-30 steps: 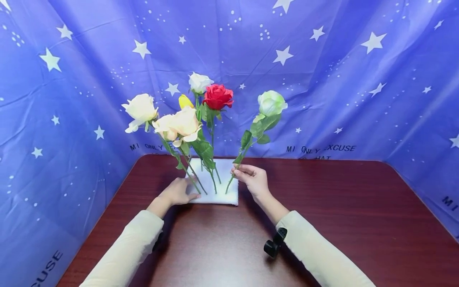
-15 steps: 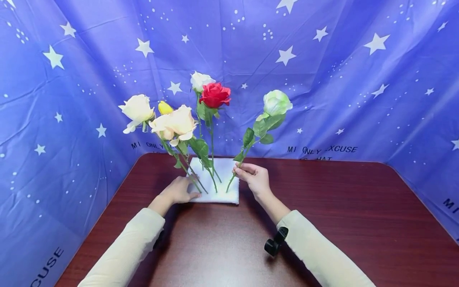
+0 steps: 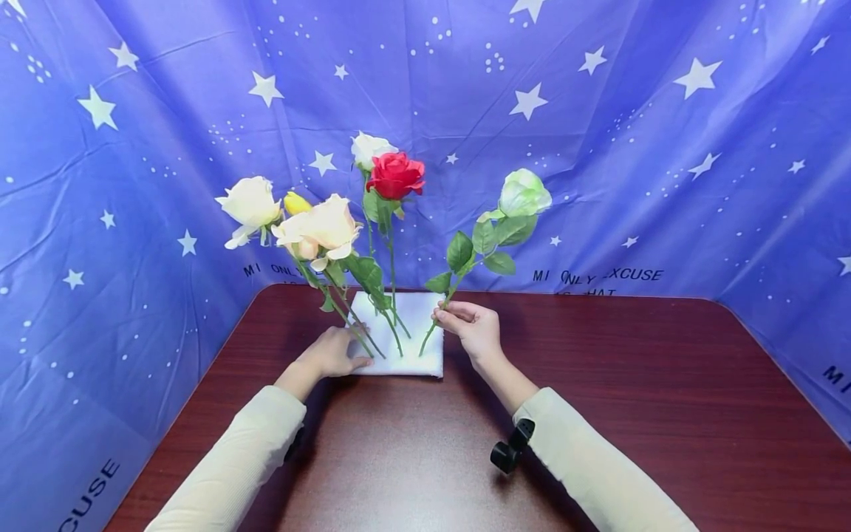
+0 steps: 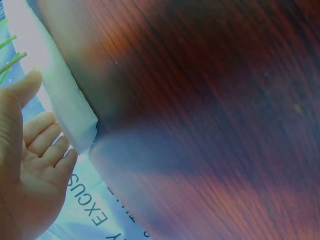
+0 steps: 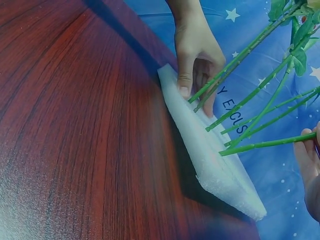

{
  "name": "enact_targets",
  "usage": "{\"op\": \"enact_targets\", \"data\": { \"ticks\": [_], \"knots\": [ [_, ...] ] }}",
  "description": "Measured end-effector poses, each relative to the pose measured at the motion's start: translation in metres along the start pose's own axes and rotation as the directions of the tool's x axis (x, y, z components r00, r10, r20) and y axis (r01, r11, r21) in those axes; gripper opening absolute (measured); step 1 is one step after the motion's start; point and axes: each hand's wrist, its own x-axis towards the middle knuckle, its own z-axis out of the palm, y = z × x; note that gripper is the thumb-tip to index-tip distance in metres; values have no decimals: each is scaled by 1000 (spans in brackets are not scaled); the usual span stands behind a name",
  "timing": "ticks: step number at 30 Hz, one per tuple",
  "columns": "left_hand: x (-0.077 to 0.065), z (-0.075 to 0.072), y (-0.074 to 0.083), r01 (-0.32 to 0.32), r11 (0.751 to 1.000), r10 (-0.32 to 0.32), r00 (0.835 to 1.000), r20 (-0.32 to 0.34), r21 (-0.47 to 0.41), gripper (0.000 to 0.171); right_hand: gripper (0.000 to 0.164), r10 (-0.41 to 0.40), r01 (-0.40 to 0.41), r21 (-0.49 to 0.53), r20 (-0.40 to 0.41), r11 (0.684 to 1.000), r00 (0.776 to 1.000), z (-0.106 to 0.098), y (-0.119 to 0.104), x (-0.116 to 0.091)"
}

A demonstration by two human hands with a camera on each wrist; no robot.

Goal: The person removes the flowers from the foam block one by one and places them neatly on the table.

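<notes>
A white foam block [image 3: 425, 362] lies on the table with several artificial flowers standing in it. At its left end my left hand [image 3: 330, 353] grips the edge, thumb on the near part and fingers at the side; the left wrist view shows those fingers [image 4: 47, 137] against the foam. My right hand [image 3: 475, 332] pinches the stem of a pale green rose [image 3: 525, 193] low down. That stem [image 5: 265, 144] meets the foam near its right side and leans right. Left of it stand a red rose [image 3: 395, 176], a white rose [image 3: 371, 150], a cream rose [image 3: 249, 201] and peach roses [image 3: 332, 222].
A yellow bud [image 3: 296, 202] shows behind the peach blooms. The dark red-brown wooden table [image 3: 631, 384] extends around the block. A blue star-printed cloth [image 3: 598, 148] hangs behind and at both sides. A black device [image 3: 508, 451] is strapped at the right sleeve.
The green rose's bloom has tipped to the right, its stem still in my right hand. The yellow bud has swung left behind the peach blooms. Both hands stay nearly in place.
</notes>
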Motion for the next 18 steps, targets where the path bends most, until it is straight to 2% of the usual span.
{"op": "enact_targets", "data": {
  "ticks": [9, 18],
  "knots": [
    [0, 0, 1, 7, 1000, -7, 1000, 4, 1, 59, 32, 0, 0, -1, -23, 1000, 1000, 1, -2, 0],
    [0, 1, 0, -4, 1000, 4, 1000, -8, 4, 58, 13, -2, 0, -27, -86, 1000, 996, 2, -2, -1]
  ]
}}
